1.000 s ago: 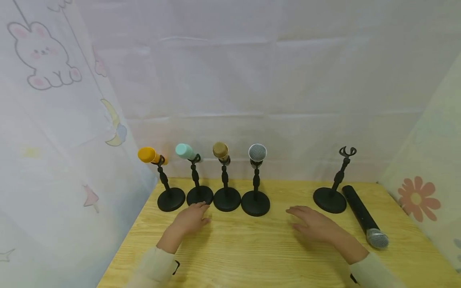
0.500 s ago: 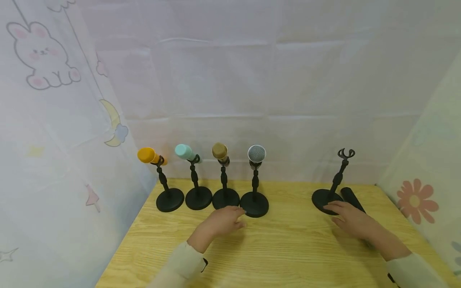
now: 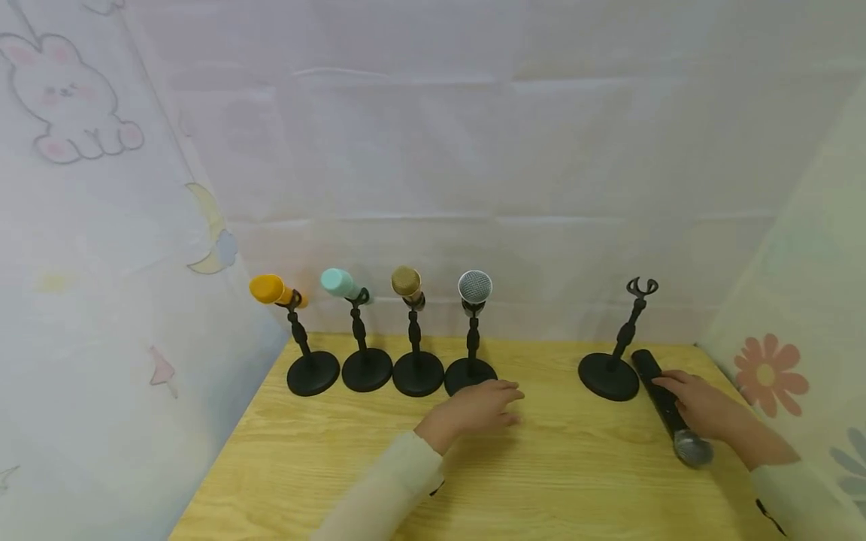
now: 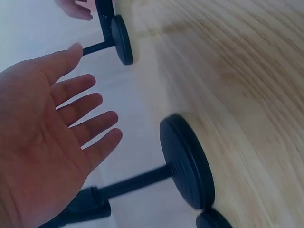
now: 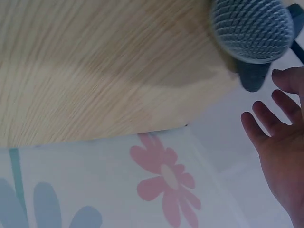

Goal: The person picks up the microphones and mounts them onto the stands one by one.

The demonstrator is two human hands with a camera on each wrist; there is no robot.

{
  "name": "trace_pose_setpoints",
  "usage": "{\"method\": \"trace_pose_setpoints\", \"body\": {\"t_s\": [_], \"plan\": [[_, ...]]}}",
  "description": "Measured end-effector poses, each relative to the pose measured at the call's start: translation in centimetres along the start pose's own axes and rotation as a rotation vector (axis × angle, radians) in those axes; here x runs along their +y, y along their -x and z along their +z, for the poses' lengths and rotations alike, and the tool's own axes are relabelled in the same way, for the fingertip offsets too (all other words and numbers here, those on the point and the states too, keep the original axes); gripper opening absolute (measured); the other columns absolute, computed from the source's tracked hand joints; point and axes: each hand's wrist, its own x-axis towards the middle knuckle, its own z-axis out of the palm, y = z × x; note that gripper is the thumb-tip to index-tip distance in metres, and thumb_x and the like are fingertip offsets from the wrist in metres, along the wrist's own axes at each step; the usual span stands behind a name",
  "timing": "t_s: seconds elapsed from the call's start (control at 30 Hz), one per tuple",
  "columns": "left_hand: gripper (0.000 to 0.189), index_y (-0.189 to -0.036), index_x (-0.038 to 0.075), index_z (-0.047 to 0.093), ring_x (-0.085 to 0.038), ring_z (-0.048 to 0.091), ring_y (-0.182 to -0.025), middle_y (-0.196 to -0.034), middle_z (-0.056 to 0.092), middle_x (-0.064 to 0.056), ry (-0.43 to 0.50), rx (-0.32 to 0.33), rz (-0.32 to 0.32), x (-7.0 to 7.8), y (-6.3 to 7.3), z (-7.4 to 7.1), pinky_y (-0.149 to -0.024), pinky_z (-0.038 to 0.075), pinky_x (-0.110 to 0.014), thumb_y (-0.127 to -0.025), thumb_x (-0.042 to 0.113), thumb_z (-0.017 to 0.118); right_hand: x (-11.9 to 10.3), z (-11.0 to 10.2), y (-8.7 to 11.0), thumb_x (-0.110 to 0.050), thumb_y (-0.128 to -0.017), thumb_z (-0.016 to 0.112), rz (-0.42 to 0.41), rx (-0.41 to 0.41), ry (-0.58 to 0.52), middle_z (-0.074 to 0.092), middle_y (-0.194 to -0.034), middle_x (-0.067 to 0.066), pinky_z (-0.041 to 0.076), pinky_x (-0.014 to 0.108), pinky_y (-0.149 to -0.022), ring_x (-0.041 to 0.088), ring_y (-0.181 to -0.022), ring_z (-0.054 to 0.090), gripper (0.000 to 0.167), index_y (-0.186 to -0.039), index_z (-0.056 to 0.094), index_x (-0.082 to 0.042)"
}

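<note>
A black microphone [image 3: 666,402] with a silver mesh head lies on the table at the right. Over its right side is my right hand [image 3: 707,409], fingertips right at the barrel in the head view. The right wrist view has the mesh head [image 5: 251,31] large at the top, with the fingers spread and slightly bent beside it. My left hand [image 3: 473,409] hovers in front of the stand holding a silver-headed microphone [image 3: 476,287], overlapping its base. Its palm [image 4: 38,137] shows bare, fingers extended. Left of the lying microphone is a black stand [image 3: 612,376] with a bare clip.
Along the back left, more black round-based stands hold an orange microphone [image 3: 269,289], a mint one [image 3: 338,282] and a gold one [image 3: 407,281]. Behind the wooden table [image 3: 541,466] hangs a pale cloth [image 3: 541,150]; patterned cloths close off both sides.
Both hands have moved right. My right hand has passed the bare-clipped stand to the lying microphone; my left has gone from the mint microphone's stand to the silver-headed one's.
</note>
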Motion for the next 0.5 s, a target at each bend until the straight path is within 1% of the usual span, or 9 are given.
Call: {"method": "trace_pose_setpoints", "body": {"t_s": [0.1, 0.2, 0.3, 0.33, 0.4, 0.5], "plan": [[0.052, -0.152, 0.028, 0.047, -0.009, 0.035, -0.148, -0.161, 0.035, 0.01, -0.005, -0.008, -0.001, 1.3, -1.7, 0.0, -0.115, 0.038, -0.027, -0.105, 0.048, 0.05, 0.6, 0.0, 0.3, 0.021, -0.082, 0.058, -0.018, -0.017, 0.027, 0.056, -0.123, 0.033, 0.054, 0.058, -0.078, 0.052, -0.101, 0.061, 0.044, -0.123, 0.063, 0.006], [0.051, -0.152, 0.03, 0.047, -0.007, 0.034, -0.147, -0.161, 0.035, 0.012, -0.003, 0.001, -0.003, 2.4, -3.5, 0.2, -0.115, 0.038, -0.027, -0.105, 0.05, 0.05, 1.0, 0.0, 0.2, 0.024, -0.081, 0.059, -0.014, -0.059, 0.048, 0.055, -0.129, 0.031, 0.055, 0.045, -0.067, 0.053, -0.105, 0.059, 0.05, -0.126, 0.064, 0.001], [0.05, -0.151, 0.03, 0.048, -0.006, 0.036, -0.146, -0.159, 0.038, 0.014, 0.016, 0.003, -0.005, 3.0, -5.5, 0.7, -0.115, 0.037, -0.025, -0.105, 0.049, 0.049, 1.3, 0.2, -0.1, 0.026, -0.077, 0.064, -0.017, -0.115, 0.078, 0.051, -0.135, 0.029, 0.045, 0.031, -0.055, 0.054, -0.111, 0.056, 0.057, -0.126, 0.066, -0.003], [0.05, -0.15, 0.03, 0.049, -0.005, 0.037, -0.145, -0.158, 0.039, 0.014, 0.02, 0.003, -0.008, 3.1, -6.2, 0.9, -0.114, 0.037, -0.025, -0.105, 0.049, 0.049, 1.4, 0.3, -0.2, 0.026, -0.076, 0.067, -0.026, -0.126, 0.094, 0.05, -0.137, 0.028, 0.044, 0.03, -0.054, 0.054, -0.113, 0.055, 0.058, -0.126, 0.067, -0.004], [0.049, -0.15, 0.029, 0.05, -0.004, 0.038, -0.144, -0.156, 0.041, 0.015, 0.024, 0.002, -0.022, 3.4, -7.6, 1.3, -0.114, 0.037, -0.024, -0.105, 0.049, 0.048, 1.6, 0.4, -0.3, 0.024, -0.074, 0.072, -0.056, -0.138, 0.125, 0.05, -0.138, 0.027, 0.048, 0.032, -0.056, 0.053, -0.115, 0.053, 0.059, -0.124, 0.069, -0.007], [0.048, -0.149, 0.029, 0.051, -0.003, 0.041, -0.142, -0.153, 0.044, 0.017, 0.014, -0.004, -0.047, 3.8, -9.4, 1.7, -0.113, 0.038, -0.023, -0.105, 0.049, 0.048, 1.9, 0.6, -0.7, 0.017, -0.072, 0.079, -0.116, -0.149, 0.174, 0.054, -0.137, 0.026, 0.055, 0.045, -0.067, 0.052, -0.114, 0.054, 0.056, -0.12, 0.072, -0.011]]}}
